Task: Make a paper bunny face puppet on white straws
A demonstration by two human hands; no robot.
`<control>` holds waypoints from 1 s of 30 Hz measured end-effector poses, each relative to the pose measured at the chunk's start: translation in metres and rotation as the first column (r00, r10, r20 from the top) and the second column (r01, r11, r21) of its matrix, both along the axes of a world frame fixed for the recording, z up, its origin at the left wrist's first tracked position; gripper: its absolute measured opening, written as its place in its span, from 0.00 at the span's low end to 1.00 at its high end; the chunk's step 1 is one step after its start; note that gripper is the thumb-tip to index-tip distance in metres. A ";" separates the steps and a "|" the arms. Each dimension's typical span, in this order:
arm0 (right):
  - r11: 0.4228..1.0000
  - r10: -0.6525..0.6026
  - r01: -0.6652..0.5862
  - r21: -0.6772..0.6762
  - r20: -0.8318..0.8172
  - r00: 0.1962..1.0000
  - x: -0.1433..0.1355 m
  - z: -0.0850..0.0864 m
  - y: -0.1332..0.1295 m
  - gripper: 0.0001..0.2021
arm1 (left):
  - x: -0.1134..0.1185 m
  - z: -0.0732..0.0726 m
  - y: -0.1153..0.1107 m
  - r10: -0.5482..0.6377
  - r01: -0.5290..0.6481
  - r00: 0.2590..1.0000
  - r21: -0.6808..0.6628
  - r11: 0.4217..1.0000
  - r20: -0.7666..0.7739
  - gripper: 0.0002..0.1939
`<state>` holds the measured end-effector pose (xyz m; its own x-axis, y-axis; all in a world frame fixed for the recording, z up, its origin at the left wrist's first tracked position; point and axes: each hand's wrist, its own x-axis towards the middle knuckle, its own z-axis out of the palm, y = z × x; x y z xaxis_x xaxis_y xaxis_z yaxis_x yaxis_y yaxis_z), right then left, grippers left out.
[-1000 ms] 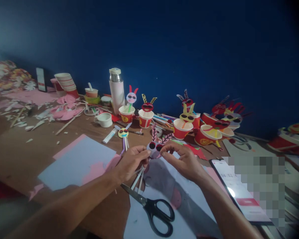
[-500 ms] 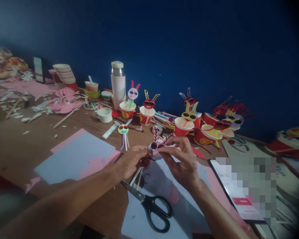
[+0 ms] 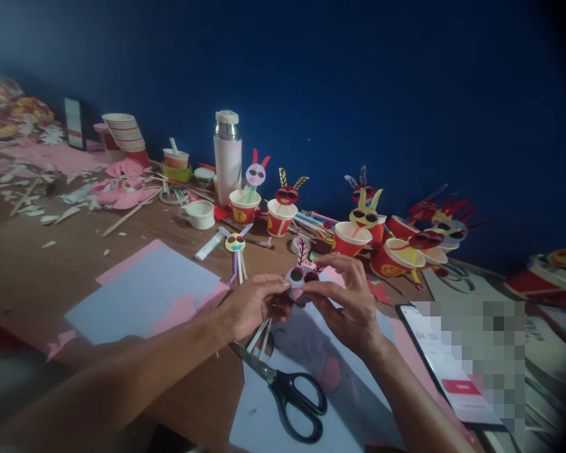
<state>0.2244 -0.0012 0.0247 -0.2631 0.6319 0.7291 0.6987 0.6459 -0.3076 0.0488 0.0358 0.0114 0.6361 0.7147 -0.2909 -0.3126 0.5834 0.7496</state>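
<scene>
Between my hands is a paper bunny face [image 3: 298, 284], pale, with dark eyes, a pink nose and patterned pink ears. My left hand [image 3: 257, 305] pinches its left edge, fingers curled beneath. On the other side my right hand [image 3: 342, 299] grips its right edge with thumb and fingers, hiding part of one ear. White sticks [image 3: 259, 336] show below my left hand. Black-handled scissors [image 3: 292, 396] lie just beneath on a pale sheet [image 3: 264, 428]. A yellow paper face [image 3: 234, 243] on straws lies beyond my left hand.
Red paper cups [image 3: 351, 242] with paper faces line the back, beside a white flask [image 3: 227, 163]. A phone [image 3: 453, 377] lies to the right. Stacked cups [image 3: 125, 135], pink paper scraps [image 3: 127, 195] and a white mug [image 3: 200, 215] are at the left. Another pale sheet [image 3: 122, 308] lies front left.
The bunny face has shifted slightly right and tilted in my hands. My right fingers have moved a little over its right ear. The view has shifted slightly.
</scene>
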 end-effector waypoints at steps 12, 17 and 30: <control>1.000 -0.026 0.026 0.004 0.096 0.995 0.002 -0.001 0.002 0.09 | 0.000 -0.002 0.000 -0.018 0.018 0.999 0.016 1.000 0.027 0.09; 0.999 -0.017 0.021 -0.028 0.135 0.991 0.003 -0.001 0.002 0.10 | 0.000 -0.003 -0.001 -0.025 0.021 0.999 0.085 0.996 0.046 0.11; 0.999 -0.028 0.031 -0.021 0.132 0.991 0.003 -0.003 0.002 0.11 | 0.002 0.000 -0.002 0.120 -0.105 0.989 0.152 0.983 -0.089 0.08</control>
